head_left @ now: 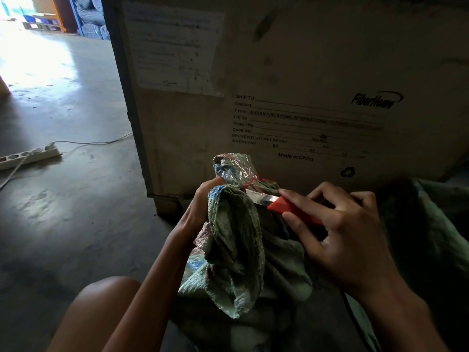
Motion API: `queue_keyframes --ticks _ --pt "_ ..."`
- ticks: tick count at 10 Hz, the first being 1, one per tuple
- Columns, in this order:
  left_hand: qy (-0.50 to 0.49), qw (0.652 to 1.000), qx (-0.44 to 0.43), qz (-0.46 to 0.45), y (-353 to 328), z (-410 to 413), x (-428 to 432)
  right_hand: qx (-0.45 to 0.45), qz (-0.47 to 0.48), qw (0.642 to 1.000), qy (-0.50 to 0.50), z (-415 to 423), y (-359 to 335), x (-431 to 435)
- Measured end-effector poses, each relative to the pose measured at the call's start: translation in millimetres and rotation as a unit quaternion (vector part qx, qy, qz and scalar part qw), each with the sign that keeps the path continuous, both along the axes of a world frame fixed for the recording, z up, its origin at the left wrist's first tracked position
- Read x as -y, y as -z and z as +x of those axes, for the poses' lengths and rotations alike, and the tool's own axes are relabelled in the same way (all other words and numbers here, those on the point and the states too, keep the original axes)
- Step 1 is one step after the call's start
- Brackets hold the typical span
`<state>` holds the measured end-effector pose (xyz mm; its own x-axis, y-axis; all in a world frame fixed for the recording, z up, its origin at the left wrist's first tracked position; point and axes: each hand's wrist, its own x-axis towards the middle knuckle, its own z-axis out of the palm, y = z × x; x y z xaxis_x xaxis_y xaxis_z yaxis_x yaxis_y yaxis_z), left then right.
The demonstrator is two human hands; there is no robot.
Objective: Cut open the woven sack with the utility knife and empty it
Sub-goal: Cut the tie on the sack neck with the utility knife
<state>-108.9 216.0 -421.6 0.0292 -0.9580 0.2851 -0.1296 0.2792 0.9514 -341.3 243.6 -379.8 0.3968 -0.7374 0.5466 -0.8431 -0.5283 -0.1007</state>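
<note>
A pale green woven sack [238, 252] stands bunched between my knees, its neck gathered and tied with a thin red string [256, 179]. Above the tie, clear crinkled plastic [234, 165] sticks out of the mouth. My left hand [200, 207] grips the gathered neck from the left side. My right hand [337, 229] holds a red utility knife [291, 208], forefinger laid along its top. The bare blade [258, 196] points left and rests against the sack's neck just below the red string.
A big cardboard shipping crate [291, 80] stands right behind the sack. On the concrete floor [71, 199] to the left lies a white power strip [30, 154] with its cable. More dark sacking [431, 224] lies at the right. My bare knee [101, 308] is at the lower left.
</note>
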Motion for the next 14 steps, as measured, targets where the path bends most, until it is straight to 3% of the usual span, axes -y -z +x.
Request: queue_keyframes --ticks 1,3,4,5,14 --pt "0.012 0.999 -0.036 0.007 -1 1 0 0.005 0.004 1.000 0.001 -2 -3 -1" --pt "0.004 1.000 -0.024 -0.005 -9 -3 -4 0.005 0.018 1.000 0.006 -4 -6 -4" --pt "-0.033 0.992 -0.036 0.121 -15 -8 -4 0.004 0.016 1.000 0.009 -5 -7 -4" --pt "-0.029 0.987 -0.077 0.136 -9 -7 1 0.010 0.012 1.000 0.006 -5 -6 -4" --pt "0.014 0.983 -0.137 0.121 -9 -13 -5 -0.002 -0.060 0.998 0.006 -3 3 0"
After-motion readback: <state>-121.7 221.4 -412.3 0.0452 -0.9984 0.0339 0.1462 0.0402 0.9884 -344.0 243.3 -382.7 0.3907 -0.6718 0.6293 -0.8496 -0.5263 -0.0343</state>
